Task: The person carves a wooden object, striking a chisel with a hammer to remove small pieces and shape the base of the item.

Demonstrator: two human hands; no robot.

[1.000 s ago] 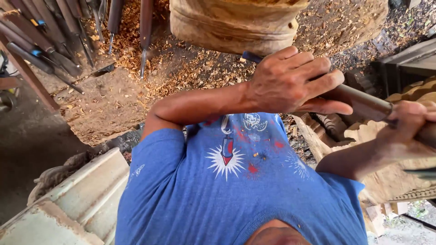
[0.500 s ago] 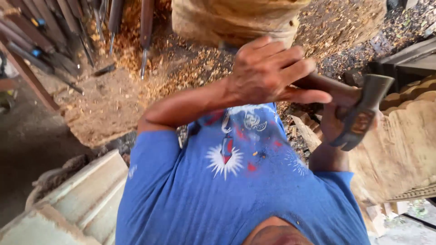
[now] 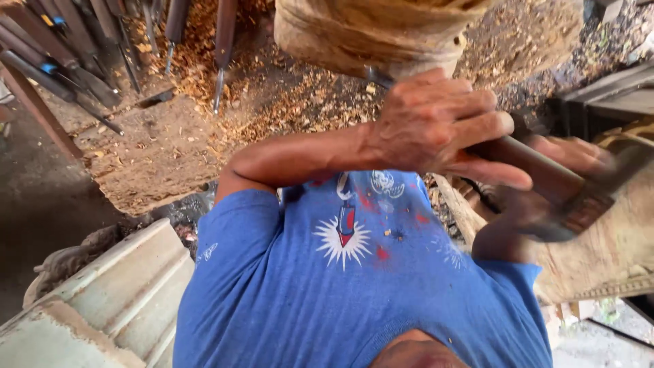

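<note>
Wooden and dark, a chisel handle [image 3: 538,170] is lying right of centre, the left hand [image 3: 436,126] wrapping closed around it; it looks stiff, best gripped mid-shaft. The right hand [image 3: 572,177] is clenching a blurred mallet [image 3: 593,197], probably heavy. A log [image 3: 375,31] is standing above, shavings [image 3: 204,75] covering the ground, spare chisels [image 3: 82,48] lying upper left.

Spare chisels [image 3: 82,61] lie on sawdust-strewn ground [image 3: 272,95] beside a pale corrugated sheet [image 3: 116,300].
</note>
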